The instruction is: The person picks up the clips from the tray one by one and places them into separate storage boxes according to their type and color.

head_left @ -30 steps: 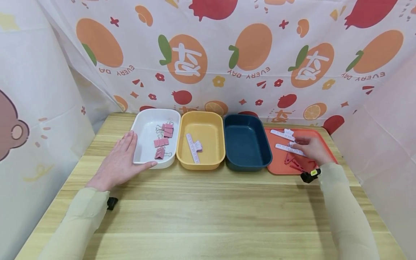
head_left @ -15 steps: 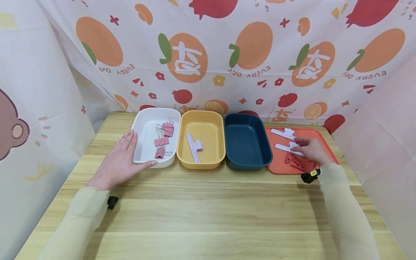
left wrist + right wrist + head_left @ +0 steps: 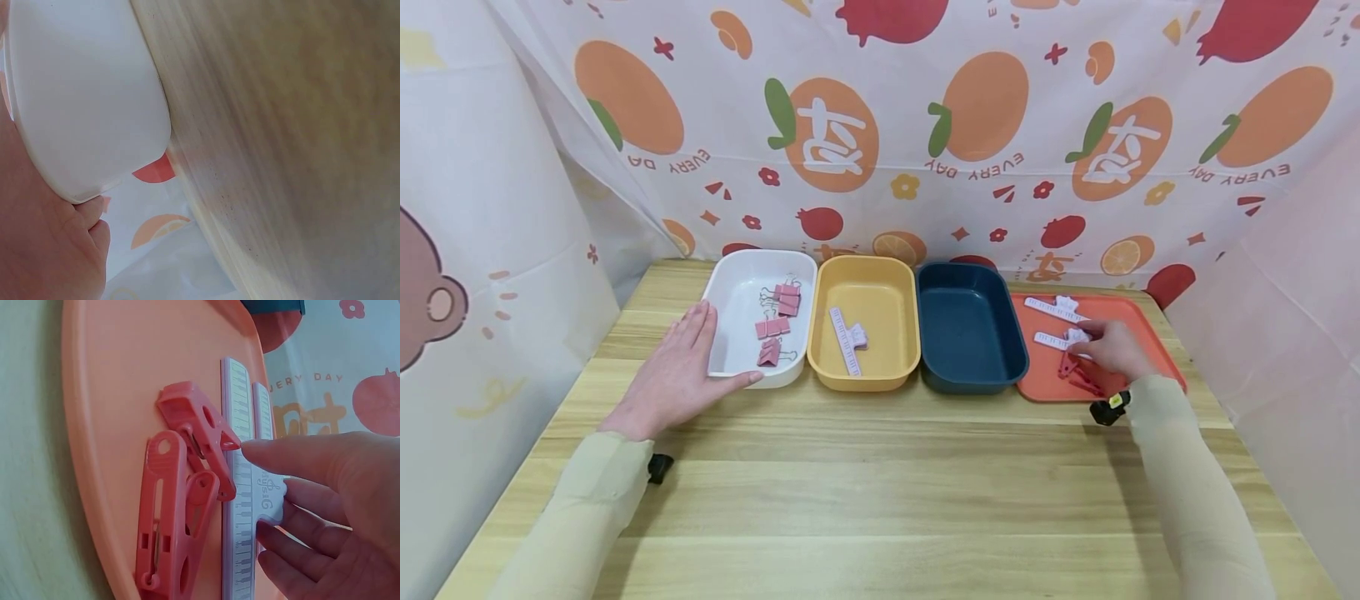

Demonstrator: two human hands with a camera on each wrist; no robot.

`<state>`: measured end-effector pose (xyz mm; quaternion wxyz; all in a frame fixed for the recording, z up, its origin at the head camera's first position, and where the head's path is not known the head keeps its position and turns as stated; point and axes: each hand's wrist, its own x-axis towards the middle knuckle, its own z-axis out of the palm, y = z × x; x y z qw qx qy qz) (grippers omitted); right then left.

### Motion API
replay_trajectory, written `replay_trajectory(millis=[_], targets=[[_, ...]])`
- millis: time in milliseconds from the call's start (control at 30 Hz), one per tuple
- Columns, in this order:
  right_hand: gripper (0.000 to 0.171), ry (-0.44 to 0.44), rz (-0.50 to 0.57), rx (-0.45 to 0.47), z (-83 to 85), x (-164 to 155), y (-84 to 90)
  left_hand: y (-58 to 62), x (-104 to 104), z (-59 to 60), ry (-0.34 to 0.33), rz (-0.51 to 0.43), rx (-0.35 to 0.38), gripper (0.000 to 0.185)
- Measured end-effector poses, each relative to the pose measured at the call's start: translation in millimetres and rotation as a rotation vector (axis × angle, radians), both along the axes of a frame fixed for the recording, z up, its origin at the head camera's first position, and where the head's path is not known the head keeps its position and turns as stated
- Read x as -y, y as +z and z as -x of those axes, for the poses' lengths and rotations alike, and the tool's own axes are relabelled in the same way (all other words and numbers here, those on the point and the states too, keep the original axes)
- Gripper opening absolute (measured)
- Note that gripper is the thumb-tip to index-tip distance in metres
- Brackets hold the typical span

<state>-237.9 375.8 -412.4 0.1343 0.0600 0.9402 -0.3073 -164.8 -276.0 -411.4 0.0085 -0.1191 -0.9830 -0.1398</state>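
My left hand (image 3: pixel 667 372) rests against the near left corner of a white bin (image 3: pixel 722 275), fingers straight along its side and thumb along its front. In the right wrist view, my right hand (image 3: pixel 325 506) has its thumb and fingers around the handle of a pale purple music clip (image 3: pixel 240 550) printed with piano keys. The thumb tip overlaps the end of a red clothes peg (image 3: pixel 197 419); another red peg (image 3: pixel 156 512) lies beside it. A second purple music clip (image 3: pixel 1048 307) lies behind on the orange tray (image 3: pixel 1150 333).
Pink binder clips (image 3: pixel 772 327) lie in the white bin. A third purple clip (image 3: pixel 847 340) lies in the yellow bin (image 3: pixel 880 384) beside it. A dark blue bin (image 3: pixel 973 325) stands between the yellow bin and the tray. A patterned cloth (image 3: pixel 880 208) hangs behind the wooden table (image 3: pixel 880 500).
My right hand has shifted slightly left and toward me over the nearer purple clip, covering more of its right end. My left hand has stayed at the white bin.
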Motion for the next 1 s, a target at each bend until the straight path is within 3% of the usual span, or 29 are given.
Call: replay_trajectory(millis=[400, 733, 1000], targets=[[0.049, 0.014, -0.049, -0.024, -2.3, 2, 1.8, -0.6, -1, 0.4, -0.003, -0.010, -0.010, 0.122], [0.055, 0.044, -0.068, -0.041, -1.5, -1, 4.7, -1.9, 0, 1.0, -0.005, -0.007, -0.016, 0.122], [0.040, 0.112, -0.109, -0.080, -3.1, 0, 11.1, -2.1, 0, 0.3, -0.003, -0.009, -0.018, 0.123]])
